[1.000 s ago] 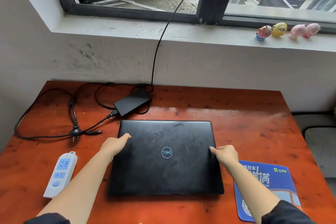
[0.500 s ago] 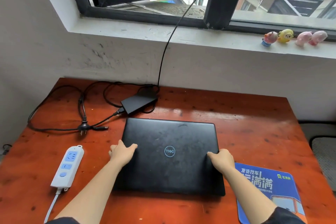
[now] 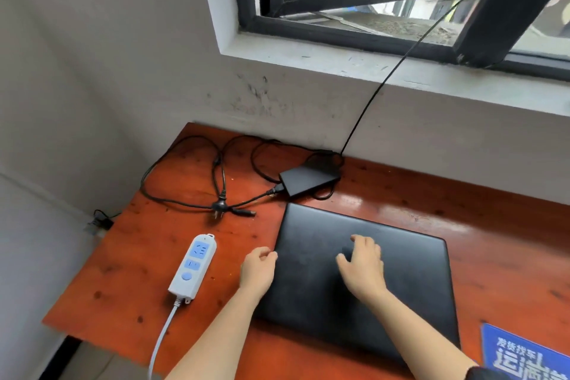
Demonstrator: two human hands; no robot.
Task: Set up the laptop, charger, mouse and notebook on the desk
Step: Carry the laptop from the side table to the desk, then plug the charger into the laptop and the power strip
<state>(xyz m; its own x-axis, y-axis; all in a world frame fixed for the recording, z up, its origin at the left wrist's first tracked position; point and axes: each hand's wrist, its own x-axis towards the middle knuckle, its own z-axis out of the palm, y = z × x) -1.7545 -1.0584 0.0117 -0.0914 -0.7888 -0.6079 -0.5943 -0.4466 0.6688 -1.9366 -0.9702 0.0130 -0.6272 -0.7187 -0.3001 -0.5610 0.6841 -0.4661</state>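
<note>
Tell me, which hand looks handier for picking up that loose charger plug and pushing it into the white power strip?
Left, probably. The left hand sits off the laptop's left edge, nearer the plug and power strip. The right hand lies over the lid's middle.

laptop (image 3: 364, 274): black, closed, flat | charger (image 3: 308, 179): black, just behind

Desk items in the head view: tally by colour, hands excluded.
Black: 2, laptop and charger
White: 1, power strip
Blue: 1, mouse pad
Total: 4
</note>
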